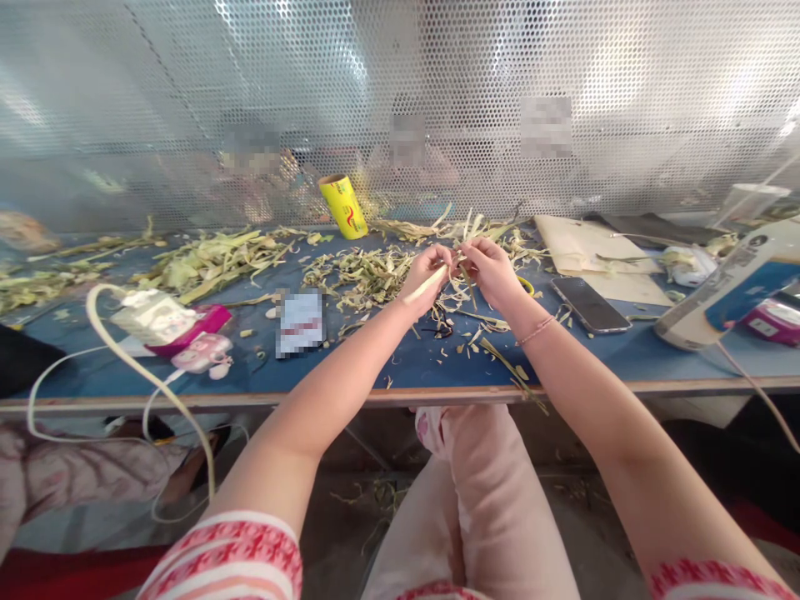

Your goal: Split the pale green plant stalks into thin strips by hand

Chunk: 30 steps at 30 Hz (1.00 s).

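Note:
My left hand (426, 271) and my right hand (493, 268) meet above the blue table (387, 367), both pinching a pale plant stalk (431, 282) with thin green strips hanging from it. The stalk runs from under my left palm up to the fingertips of both hands. Peeled strips and scraps (362, 273) lie heaped on the table just beyond and below my hands. A thin bracelet (536, 331) sits on my right wrist.
A black phone (590, 303) lies right of my hands, by a paper sheet (593, 250). A yellow roll (343, 206) stands at the back. Left: a white charger with cable (150, 317), pink items. Right: white and blue device (731, 287). Perforated metal screen (400, 100) behind, people beyond it.

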Each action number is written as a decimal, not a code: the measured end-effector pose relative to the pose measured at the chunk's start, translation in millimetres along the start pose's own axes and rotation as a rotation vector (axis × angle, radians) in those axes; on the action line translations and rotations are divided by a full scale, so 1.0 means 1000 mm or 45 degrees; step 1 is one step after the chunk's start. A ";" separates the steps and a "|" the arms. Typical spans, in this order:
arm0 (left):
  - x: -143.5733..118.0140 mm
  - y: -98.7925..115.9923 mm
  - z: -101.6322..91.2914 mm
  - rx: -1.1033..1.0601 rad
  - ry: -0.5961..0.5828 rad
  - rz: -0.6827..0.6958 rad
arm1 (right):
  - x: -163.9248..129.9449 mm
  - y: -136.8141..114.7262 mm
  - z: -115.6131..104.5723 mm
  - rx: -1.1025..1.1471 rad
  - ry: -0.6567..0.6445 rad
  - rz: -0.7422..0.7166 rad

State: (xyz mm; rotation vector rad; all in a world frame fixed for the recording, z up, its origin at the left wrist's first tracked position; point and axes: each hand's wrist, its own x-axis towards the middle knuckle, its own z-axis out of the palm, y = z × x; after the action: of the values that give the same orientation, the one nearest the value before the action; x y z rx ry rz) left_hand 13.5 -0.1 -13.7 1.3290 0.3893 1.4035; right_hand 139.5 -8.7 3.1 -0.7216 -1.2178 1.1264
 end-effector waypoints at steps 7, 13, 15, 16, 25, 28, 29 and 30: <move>0.002 0.002 -0.006 0.190 0.158 0.107 | 0.005 0.006 -0.002 -0.065 0.037 -0.087; 0.004 0.005 -0.006 0.182 0.326 0.143 | 0.005 0.005 -0.008 -0.546 -0.107 -0.548; 0.004 0.005 -0.006 0.123 0.321 0.145 | 0.003 0.003 -0.010 -0.760 -0.136 -0.738; 0.004 0.005 -0.006 0.102 0.315 0.145 | 0.003 0.002 -0.011 -0.850 -0.154 -0.814; 0.004 0.007 -0.004 0.122 0.290 0.145 | -0.001 0.001 -0.011 -1.029 -0.179 -0.862; 0.004 0.007 -0.004 0.150 0.291 0.162 | -0.003 -0.001 -0.010 -0.981 -0.142 -0.781; 0.004 0.006 -0.005 0.171 0.287 0.168 | -0.003 -0.002 -0.009 -0.971 -0.128 -0.762; 0.003 0.006 -0.005 0.188 0.281 0.175 | -0.003 -0.001 -0.009 -0.963 -0.116 -0.747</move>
State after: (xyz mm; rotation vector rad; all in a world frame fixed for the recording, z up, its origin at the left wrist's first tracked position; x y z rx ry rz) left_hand 7.5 2.9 -8.7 1.3435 0.5660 1.6702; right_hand 148.6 -10.5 1.3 -0.7870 -1.8067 0.1914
